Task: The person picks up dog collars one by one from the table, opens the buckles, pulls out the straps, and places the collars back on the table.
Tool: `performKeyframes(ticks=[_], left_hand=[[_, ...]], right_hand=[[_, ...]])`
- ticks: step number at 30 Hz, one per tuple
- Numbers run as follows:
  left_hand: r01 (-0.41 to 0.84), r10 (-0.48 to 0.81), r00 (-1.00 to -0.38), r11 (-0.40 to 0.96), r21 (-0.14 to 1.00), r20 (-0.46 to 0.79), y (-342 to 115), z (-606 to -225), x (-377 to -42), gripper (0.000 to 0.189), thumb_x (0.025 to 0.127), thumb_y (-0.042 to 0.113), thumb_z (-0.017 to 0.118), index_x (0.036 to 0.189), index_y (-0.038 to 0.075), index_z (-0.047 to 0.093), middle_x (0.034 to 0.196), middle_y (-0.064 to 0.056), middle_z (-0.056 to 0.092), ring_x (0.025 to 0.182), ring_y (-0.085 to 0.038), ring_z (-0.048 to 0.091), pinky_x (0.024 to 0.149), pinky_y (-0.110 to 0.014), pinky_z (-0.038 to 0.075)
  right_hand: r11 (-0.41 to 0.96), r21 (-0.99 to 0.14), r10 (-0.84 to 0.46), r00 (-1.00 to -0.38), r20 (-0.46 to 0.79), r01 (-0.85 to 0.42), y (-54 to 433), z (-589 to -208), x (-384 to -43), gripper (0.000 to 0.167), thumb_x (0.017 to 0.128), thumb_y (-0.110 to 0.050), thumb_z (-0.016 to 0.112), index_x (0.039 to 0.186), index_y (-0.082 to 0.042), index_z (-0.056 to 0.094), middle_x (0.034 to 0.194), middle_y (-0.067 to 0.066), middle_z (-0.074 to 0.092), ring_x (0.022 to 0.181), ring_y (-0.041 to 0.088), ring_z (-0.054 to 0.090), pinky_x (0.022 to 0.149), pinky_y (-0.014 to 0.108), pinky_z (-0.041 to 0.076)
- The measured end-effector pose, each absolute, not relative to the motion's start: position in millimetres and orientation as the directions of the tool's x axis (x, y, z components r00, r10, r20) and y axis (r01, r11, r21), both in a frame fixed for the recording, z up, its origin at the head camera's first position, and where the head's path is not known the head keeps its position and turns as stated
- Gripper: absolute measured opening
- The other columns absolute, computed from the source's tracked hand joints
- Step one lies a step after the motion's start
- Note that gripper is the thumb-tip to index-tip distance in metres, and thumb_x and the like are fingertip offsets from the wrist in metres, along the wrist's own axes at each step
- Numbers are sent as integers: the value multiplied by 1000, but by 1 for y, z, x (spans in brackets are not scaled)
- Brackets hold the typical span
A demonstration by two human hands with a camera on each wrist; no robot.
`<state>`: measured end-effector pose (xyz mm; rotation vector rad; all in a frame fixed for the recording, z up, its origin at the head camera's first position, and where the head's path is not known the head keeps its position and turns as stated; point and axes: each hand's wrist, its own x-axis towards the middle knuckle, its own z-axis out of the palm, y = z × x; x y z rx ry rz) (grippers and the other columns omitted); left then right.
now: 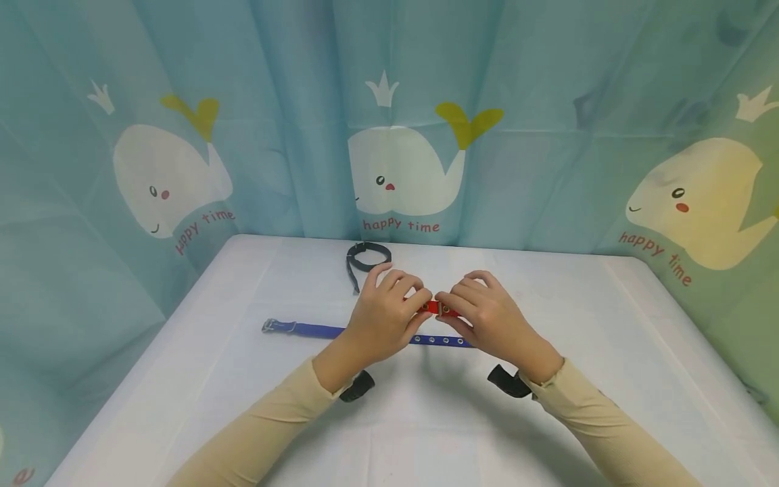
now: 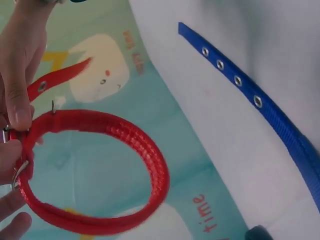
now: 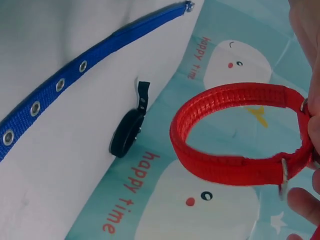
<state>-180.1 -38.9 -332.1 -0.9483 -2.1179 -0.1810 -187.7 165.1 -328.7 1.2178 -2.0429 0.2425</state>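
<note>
A red collar (image 2: 161, 175) is held up over the table, closed into a loop. My left hand (image 1: 386, 314) pinches it on one side of its metal buckle (image 1: 439, 308), and my right hand (image 1: 489, 314) pinches it on the other side. In the left wrist view, the pointed strap end (image 2: 60, 76) with a metal eyelet sticks out past the fingers. A metal ring (image 3: 284, 175) hangs from the band in the right wrist view. Below the hands a blue collar (image 1: 316, 331) lies stretched out, partly hidden behind the left hand, with a row of eyelets at its right end.
At the back of the white table (image 1: 182, 379) lies a coiled black collar (image 1: 353, 262), just beyond the left hand. Black straps (image 1: 358, 387) show at both wrists. A blue curtain (image 1: 292, 135) with whale prints stands behind the table and at its sides.
</note>
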Motion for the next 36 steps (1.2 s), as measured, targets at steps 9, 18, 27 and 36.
performKeyframes(ticks=[9, 18, 27, 36], left_hand=[[688, 590, -415, 702, -185, 693, -37, -330, -180, 19, 82, 31, 70, 95, 17, 67, 93, 1, 66, 92, -17, 58, 97, -45, 43], [684, 596, -416, 702, -196, 687, -38, -328, -178, 20, 82, 32, 70, 94, 16, 67, 90, 1, 68, 90, -16, 59, 97, -46, 43], [687, 594, -379, 694, -215, 709, -35, -329, -177, 19, 81, 30, 73, 92, 15, 69, 87, 1, 71, 88, -15, 63, 97, -44, 45], [673, 557, -455, 726, -142, 695, -41, -327, -176, 21, 81, 35, 72, 90, 16, 68, 91, 2, 69, 90, -16, 60, 97, -47, 44]], right_hand=[[520, 180, -668, -266, 695, -835, 165, -329, -188, 37, 60, -13, 86, 92, -1, 72, 75, 4, 67, 69, 18, 60, 77, 40, 50], [513, 166, -656, -260, 708, -842, 167, -330, -190, 34, 63, -15, 85, 92, -3, 72, 81, 7, 67, 76, 20, 62, 78, 40, 50], [501, 155, -635, -240, 734, -851, 165, -329, -191, 31, 65, -22, 84, 87, -4, 73, 76, 4, 69, 70, 17, 62, 78, 39, 49], [514, 141, -619, -252, 744, -846, 170, -330, -193, 36, 57, -14, 87, 88, -3, 74, 74, 4, 69, 68, 17, 61, 78, 40, 48]])
